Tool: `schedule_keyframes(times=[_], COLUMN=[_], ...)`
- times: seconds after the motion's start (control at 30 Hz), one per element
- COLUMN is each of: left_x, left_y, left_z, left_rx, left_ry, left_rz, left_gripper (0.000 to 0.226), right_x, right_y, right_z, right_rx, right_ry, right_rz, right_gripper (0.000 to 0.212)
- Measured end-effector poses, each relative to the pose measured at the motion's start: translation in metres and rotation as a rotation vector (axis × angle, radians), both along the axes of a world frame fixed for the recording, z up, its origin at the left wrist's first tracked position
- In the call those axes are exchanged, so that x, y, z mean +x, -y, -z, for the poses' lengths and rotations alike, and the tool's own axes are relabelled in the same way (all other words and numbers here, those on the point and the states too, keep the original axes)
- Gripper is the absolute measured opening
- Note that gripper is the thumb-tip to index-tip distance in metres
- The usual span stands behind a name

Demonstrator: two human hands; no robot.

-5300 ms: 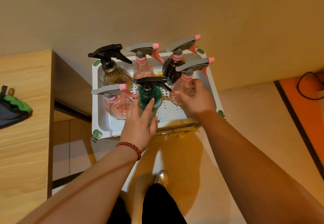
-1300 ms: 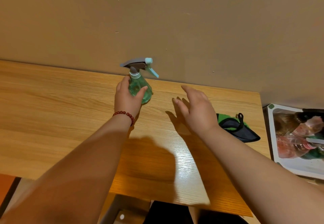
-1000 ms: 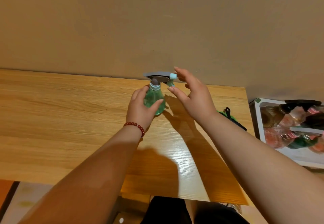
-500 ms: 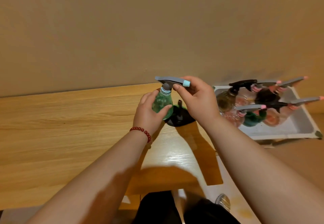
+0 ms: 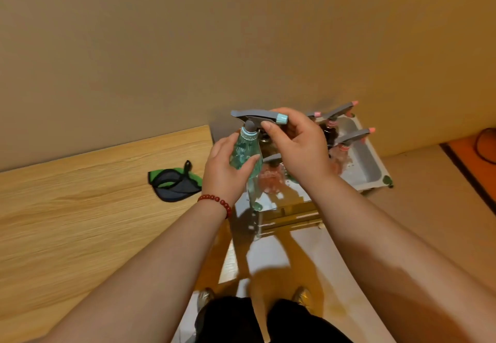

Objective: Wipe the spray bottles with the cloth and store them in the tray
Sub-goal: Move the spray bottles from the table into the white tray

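You are gripping the green spray bottle (image 5: 245,154) with both hands. Your left hand (image 5: 226,173) is wrapping fingers and thumb round the clear green body, with the thumb lying across the front. Your right hand (image 5: 298,149) is curling round the grey spray head (image 5: 255,115) from the right. Its thumb tip is pressing just under the head, beside the neck, and its fingers are folding in behind the pale blue nozzle (image 5: 281,119). The bottle is standing upright in the air, off the table, and from the head camera it is overlapping the near-left part of the tray.

The tray (image 5: 374,167) is white and is sitting on a low wooden stand (image 5: 288,218) to the right of the table, against the wall. It is holding other spray bottles (image 5: 343,146) upright, with pink nozzles (image 5: 371,130) showing past your right hand. Their count cannot be told, since your hands are covering some.

The cloth (image 5: 174,183), green and dark, is lying crumpled on the wooden table (image 5: 80,222) near its right edge. It is left of your left hand and touching neither hand nor the bottle.

A red bead bracelet (image 5: 216,200) is sitting on your left wrist. Your shoes (image 5: 205,297) are showing below, on the floor.
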State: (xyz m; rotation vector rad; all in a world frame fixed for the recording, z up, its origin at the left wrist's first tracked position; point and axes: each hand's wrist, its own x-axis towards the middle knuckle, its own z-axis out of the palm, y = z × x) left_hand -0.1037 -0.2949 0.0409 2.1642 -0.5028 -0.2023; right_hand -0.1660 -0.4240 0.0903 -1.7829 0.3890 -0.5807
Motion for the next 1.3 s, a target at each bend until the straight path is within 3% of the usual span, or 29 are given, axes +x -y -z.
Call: schedule_keyframes(times=[0.27,0.47,0.6,0.87,1.07,1.3], left_x=[-0.046,-0.067,-0.076,-0.074,-0.058,-0.037], left_y=[0.089,0.144,0.165,0.189,0.216,0.247], left_z=[-0.004,-0.002,0.000,0.008,0.025,0.042], left_rx=[-0.034,-0.012,0.045,0.142,0.306,0.519], left_ry=[0.003,-0.031,0.010,0.062,0.161,0.225], left_rz=[0.083,0.260,0.345,0.352,0.447,0.549], left_gripper=[0.062,0.067,0.068,0.056,0.054,0.054], right_x=[-0.052,-0.084,-0.106,-0.134,-0.137,-0.130], right_y=[0.085,0.134,0.162,0.202,0.221,0.232], right_z=[-0.007,-0.006,-0.003,0.012,0.041,0.068], right_rx=[-0.020,-0.068,-0.088,-0.152,-0.153,-0.020], right_ry=[0.058,0.090,0.099,0.059,-0.004,-0.006], right_rz=[0.063,0.233,0.323,0.485,0.519,0.533], right_gripper=[0.012,0.015,0.008,0.013,0.010,0.013])
